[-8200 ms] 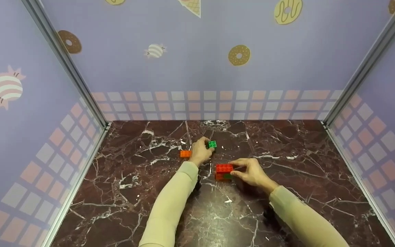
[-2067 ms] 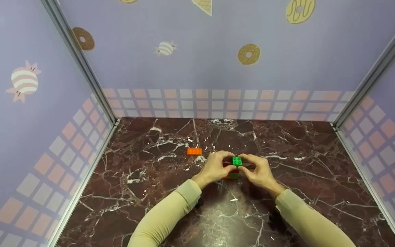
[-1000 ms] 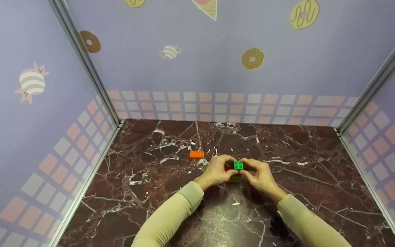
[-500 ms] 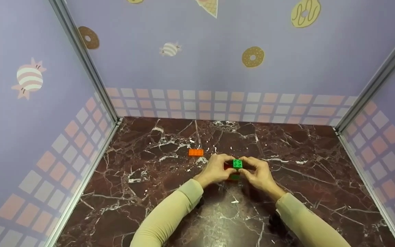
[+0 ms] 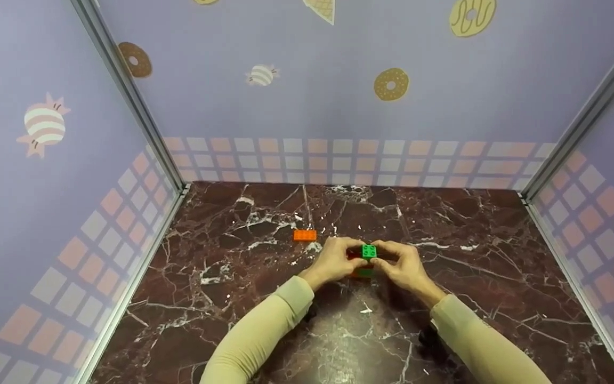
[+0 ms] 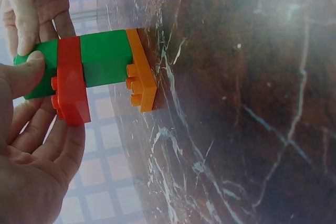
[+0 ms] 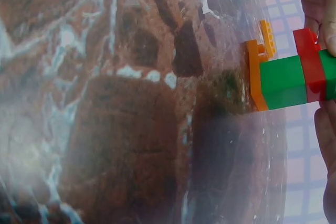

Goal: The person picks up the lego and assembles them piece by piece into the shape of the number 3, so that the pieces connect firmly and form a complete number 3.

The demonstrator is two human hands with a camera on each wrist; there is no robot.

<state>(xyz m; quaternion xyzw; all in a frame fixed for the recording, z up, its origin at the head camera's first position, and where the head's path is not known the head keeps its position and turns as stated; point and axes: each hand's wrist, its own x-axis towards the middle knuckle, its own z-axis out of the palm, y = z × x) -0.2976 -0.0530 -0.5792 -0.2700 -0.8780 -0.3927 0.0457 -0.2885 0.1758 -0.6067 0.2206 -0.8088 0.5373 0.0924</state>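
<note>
A stack stands on the marble surface: orange plate (image 6: 148, 95) at the bottom, lower green block (image 6: 106, 59), red brick (image 6: 72, 85), then upper green block (image 5: 369, 251) on top. My left hand (image 5: 336, 260) pinches the upper green block from the left, thumb on its near side, other fingers behind near the red brick. My right hand (image 5: 404, 266) pinches the same block from the right, thumb and fingers round it. In the head view the hands hide much of the red brick; the left wrist view shows its studs beside the upper green block.
A loose orange brick (image 5: 305, 235) lies to the left behind the stack; it also shows in the right wrist view (image 7: 268, 39). Patterned walls (image 5: 296, 96) with metal corner posts enclose the marble table (image 5: 221, 224) at the back and both sides.
Since the earliest frame, the upper green block has moved from behind onto the red brick, and my left hand came with it. My right hand moved up to it. Over the last second both hands barely shift.
</note>
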